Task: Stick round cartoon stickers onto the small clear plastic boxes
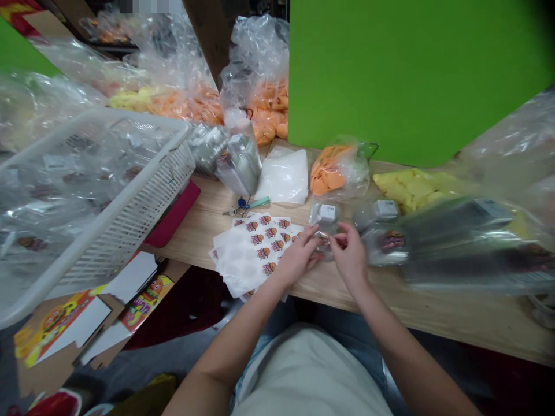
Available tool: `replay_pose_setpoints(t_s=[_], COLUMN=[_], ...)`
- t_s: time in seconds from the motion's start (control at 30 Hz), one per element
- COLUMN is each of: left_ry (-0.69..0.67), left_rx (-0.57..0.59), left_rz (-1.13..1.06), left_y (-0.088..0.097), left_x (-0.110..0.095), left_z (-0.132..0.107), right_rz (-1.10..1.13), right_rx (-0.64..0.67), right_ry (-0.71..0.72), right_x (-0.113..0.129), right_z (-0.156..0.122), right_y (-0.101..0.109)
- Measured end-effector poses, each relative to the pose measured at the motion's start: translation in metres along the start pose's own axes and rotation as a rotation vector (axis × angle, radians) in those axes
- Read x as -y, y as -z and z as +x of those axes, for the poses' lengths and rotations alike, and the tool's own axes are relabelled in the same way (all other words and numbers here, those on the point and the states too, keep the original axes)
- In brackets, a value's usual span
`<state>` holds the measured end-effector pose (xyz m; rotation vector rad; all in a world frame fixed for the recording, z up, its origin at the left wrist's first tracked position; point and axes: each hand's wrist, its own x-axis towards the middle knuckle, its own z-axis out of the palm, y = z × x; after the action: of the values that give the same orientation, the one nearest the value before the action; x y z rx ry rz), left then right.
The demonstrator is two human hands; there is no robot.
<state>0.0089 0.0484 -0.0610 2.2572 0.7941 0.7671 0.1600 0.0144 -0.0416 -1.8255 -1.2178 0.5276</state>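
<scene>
A small clear plastic package (pixel 324 252) lies on the table between my hands, with a dark, coloured patch like a sticker on it. My left hand (pixel 300 255) grips its left side, fingers bent over the edge. From the right, my right hand (pixel 350 254) holds it with thumb and curled fingers; the exact grip is blurred. Just behind sits a clear pack with a white labelled block (pixel 328 212). Fanned sheets of round burger stickers (pixel 264 248) lie left of my left hand, partly under that forearm. Another clear pack with a burger sticker (pixel 392 240) is right of my right hand.
A white plastic basket (pixel 173 159) full of clear packs stands at left. Keys (pixel 241 207), white bags (pixel 284 176), an orange-filled bag (pixel 332 173) and yellow pieces (pixel 416 185) line the table's back. Long clear plastic packaging (pixel 468 248) covers the right. A green panel (pixel 411 75) rises behind.
</scene>
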Motion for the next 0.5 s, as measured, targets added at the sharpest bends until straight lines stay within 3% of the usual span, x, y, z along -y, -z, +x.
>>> replay_pose_setpoints(t_s=[0.17,0.23,0.3,0.37,0.43,0.5], left_ry=[-0.006,-0.015,0.037,0.204,0.435,0.627], left_rx=[0.031,0.015,-0.098,-0.307,-0.45,-0.41], left_rz=[-0.032,-0.09,-0.156,-0.239,-0.389,-0.657], left_y=[0.005,0.009,0.015,0.022,0.029,0.036], left_x=[-0.004,-0.007,-0.01,-0.013,-0.018,-0.025], left_z=[0.003,0.002,-0.003,-0.008,-0.011,-0.011], right_rz=[-0.41,-0.427,-0.41,-0.392,-0.34,-0.252], right_rx=[-0.155,-0.073,0.11,0.231,0.246,0.234], right_ry=[0.252,0.36,0.477,0.532,0.529,0.526], right_x=[0.0,-0.002,-0.004,-0.004,-0.002,0.003], right_z=[-0.005,-0.003,0.002,0.006,0.006,0.002], right_y=[0.014,0.018,0.018,0.017,0.017,0.021])
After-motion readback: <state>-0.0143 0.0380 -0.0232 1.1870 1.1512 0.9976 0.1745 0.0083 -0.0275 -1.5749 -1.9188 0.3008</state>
